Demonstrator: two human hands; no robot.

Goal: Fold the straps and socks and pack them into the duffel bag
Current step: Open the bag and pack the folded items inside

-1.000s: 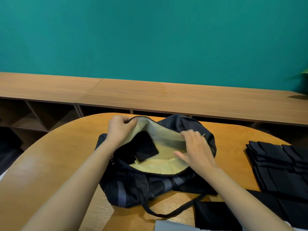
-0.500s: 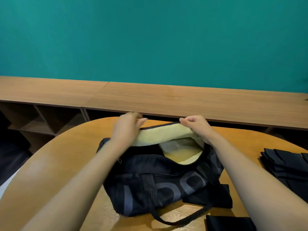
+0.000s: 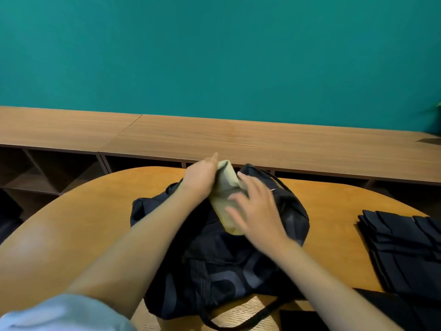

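Centre of frame, on bench (image 3: 95, 223): bag (image 3: 238, 266) looks soft, limp, light; take by rim; left hand (image 3: 200, 179) grips pale lining (image 3: 226, 185); right hand (image 3: 259, 212) blurred, fingers wide over lining.

One duffel bag (image 3: 226, 271), two hands (image 3: 200, 180) (image 3: 259, 212).

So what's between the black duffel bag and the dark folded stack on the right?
Only bare wooden tabletop, in the head view, separates the black duffel bag from the dark folded stack.
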